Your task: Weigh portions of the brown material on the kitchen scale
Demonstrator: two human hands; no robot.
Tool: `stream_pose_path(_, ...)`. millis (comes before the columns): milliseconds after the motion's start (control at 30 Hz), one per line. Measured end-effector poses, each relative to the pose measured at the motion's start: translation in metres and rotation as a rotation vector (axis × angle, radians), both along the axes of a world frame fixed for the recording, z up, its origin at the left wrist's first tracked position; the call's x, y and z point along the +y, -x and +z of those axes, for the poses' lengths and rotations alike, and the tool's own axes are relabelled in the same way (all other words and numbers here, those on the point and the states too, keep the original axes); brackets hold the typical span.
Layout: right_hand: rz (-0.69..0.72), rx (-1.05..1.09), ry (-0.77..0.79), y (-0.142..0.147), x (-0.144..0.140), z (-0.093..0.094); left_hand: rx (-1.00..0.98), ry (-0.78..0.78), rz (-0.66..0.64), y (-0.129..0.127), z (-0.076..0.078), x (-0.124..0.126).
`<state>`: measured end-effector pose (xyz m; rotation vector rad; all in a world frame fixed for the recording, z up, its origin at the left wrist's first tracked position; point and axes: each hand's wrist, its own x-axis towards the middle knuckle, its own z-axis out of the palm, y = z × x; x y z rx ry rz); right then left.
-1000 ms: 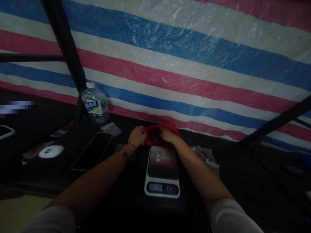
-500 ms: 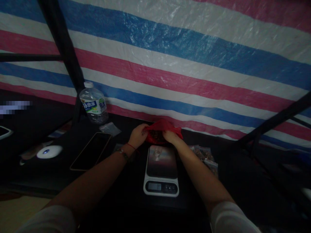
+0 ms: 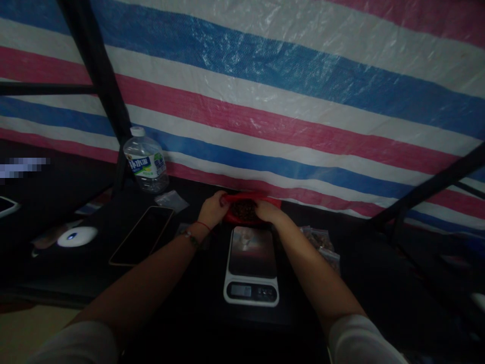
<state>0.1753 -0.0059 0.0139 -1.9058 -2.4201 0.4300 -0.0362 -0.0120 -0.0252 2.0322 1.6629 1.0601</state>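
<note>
**Red bag [image 3: 248, 196] wide open behind the scale [image 3: 257, 265], both hands on it**

So this one looks partway through, going by how stuff is laid out. The bag's already open and sitting on the tabletop [image 3: 359, 273], just past the far end of the scale and close to the striped sheet [image 3: 265, 126]. There's a decent heap of dark pieces [image 3: 243, 210] in it, so the contents aren't all out yet. Some small zip bags [image 3: 320, 240] over by the right forearm already look filled. None of the dark stuff shows on the scale's plate, just a faint pale spot that might only be a reflection. The display looks lit, but the digits are too tiny to read.

Grip-wise: the left hand [image 3: 212, 210] has its fingers curled closed over the bag's left edge, pretty clearly hanging on to it. The right hand [image 3: 268, 212] is at the other side with its fingertips tucked into the mouth, next to the pieces. Can't tell whether that grip is pinching some of them, holding the rim, or loose, since the fingertips are hidden and it's really dark in there.
</note>
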Motion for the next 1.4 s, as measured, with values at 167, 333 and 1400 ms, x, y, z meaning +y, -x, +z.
stream_pose_path(167,0.07,0.017,0.014,0.008,0.003,0.009,-0.157,-0.323,0.041,0.003,0.01,-0.007)
stream_pose_path(333,0.203,0.015,0.067,0.022,0.005,0.006,-0.029,-0.439,-0.38,0.009,0.026,-0.027)
stream_pose_path(1400,0.137,0.102,-0.013,0.014,0.009,-0.002,0.128,-0.019,-0.263,-0.02,0.016,-0.025)
